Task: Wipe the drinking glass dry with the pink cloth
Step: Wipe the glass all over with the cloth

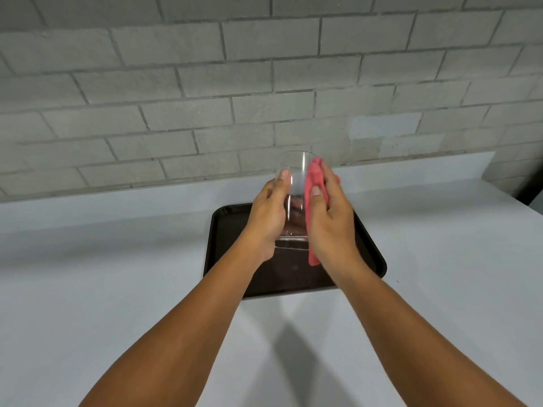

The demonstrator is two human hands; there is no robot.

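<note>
Above a dark tray (370, 254) on the white counter (117, 274), both hands hold a clear drinking glass (295, 183) up in the air, mouth pointing away twd the grey brick wall (205, 83). Left hand (269, 214) wraps the glass's left side, thumb on the near wall, fingers closed around it. Right hand (330, 214) presses a pink cloth (315, 183) flat against the glass's right side, thumb and fingers closed over the cloth; cloth tail hangs down below the palm. Glass base sits low btwn the wrists, glass clear of the tray. Both forearms are bare.
</note>
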